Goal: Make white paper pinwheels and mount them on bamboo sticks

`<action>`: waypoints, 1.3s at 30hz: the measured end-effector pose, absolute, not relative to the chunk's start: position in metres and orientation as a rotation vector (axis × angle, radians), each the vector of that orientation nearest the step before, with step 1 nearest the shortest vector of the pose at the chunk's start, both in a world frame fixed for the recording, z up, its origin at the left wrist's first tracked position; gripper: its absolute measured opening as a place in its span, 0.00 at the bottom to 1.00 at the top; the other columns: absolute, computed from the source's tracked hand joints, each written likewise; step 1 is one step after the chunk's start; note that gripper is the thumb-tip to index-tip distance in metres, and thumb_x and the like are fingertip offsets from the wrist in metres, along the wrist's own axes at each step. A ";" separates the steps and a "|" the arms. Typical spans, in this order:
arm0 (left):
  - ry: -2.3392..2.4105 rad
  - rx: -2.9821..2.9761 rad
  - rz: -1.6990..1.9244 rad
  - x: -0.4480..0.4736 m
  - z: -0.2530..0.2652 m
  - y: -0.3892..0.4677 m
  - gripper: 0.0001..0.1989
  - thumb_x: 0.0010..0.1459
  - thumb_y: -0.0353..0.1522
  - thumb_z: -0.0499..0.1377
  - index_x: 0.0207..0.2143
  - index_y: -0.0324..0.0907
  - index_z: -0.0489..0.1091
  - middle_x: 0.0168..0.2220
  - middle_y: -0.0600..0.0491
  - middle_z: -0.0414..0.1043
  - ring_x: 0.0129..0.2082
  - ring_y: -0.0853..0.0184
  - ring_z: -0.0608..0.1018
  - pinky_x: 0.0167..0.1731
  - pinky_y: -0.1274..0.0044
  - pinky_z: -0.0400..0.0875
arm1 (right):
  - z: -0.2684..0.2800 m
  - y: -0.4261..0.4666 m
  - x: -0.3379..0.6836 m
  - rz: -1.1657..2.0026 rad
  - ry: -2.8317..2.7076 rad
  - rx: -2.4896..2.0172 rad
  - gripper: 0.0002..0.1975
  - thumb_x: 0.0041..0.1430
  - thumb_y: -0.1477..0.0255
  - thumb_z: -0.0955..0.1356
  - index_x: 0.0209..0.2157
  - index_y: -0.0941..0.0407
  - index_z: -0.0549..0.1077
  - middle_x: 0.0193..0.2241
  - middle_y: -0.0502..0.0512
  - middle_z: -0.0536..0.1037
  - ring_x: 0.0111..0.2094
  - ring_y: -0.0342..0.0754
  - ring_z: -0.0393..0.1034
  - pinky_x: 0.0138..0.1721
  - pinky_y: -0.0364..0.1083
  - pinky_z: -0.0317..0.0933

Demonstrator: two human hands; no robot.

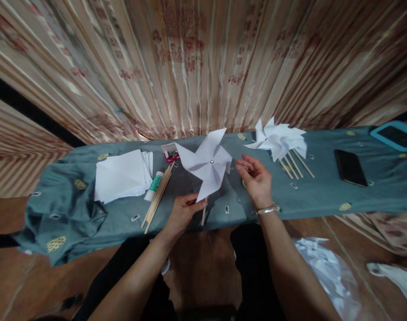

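Left hand: low, pinching the pinwheel from below.
Right hand: raised beside it, fingertips pressed together; cannot tell on what.

Pleated beige curtain with reddish-brown prints across far side, folds catching pale sheen; upper right dimmer. Long, narrow tabletop below, draped in grey-green cloth with yellow motifs, bunched at left. Black bar slanting down at far left. Brown floor at near side, crossed by pale straight lines.

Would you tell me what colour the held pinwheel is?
The pinwheel is white, as the head view shows.
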State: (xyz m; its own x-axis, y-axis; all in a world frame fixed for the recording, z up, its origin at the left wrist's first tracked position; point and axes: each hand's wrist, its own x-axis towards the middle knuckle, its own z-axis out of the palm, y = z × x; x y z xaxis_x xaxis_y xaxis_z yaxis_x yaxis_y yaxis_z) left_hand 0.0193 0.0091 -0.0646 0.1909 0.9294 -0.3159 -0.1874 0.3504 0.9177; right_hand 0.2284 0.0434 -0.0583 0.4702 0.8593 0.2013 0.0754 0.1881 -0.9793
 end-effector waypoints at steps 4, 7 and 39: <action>1.065 0.863 0.903 0.020 -0.064 0.009 0.13 0.33 0.34 0.73 0.27 0.41 0.81 0.27 0.52 0.80 0.29 0.65 0.77 0.36 0.75 0.70 | -0.058 0.047 0.226 0.757 -0.969 -1.259 0.24 0.43 0.62 0.76 0.42 0.55 0.73 0.31 0.52 0.81 0.31 0.44 0.72 0.38 0.47 0.67; 1.073 0.872 0.902 0.019 -0.066 0.009 0.13 0.33 0.35 0.73 0.26 0.41 0.81 0.27 0.52 0.80 0.29 0.65 0.78 0.37 0.75 0.70 | -0.058 0.047 0.225 0.800 -0.956 -1.274 0.23 0.41 0.62 0.76 0.40 0.56 0.74 0.27 0.49 0.79 0.28 0.43 0.70 0.34 0.45 0.64; 1.154 0.855 0.985 0.020 -0.072 0.014 0.14 0.33 0.33 0.72 0.28 0.41 0.81 0.31 0.50 0.82 0.32 0.65 0.80 0.39 0.74 0.74 | -0.046 0.034 0.202 1.243 -0.745 -1.172 0.23 0.31 0.60 0.80 0.33 0.53 0.79 0.20 0.46 0.78 0.21 0.39 0.66 0.25 0.40 0.61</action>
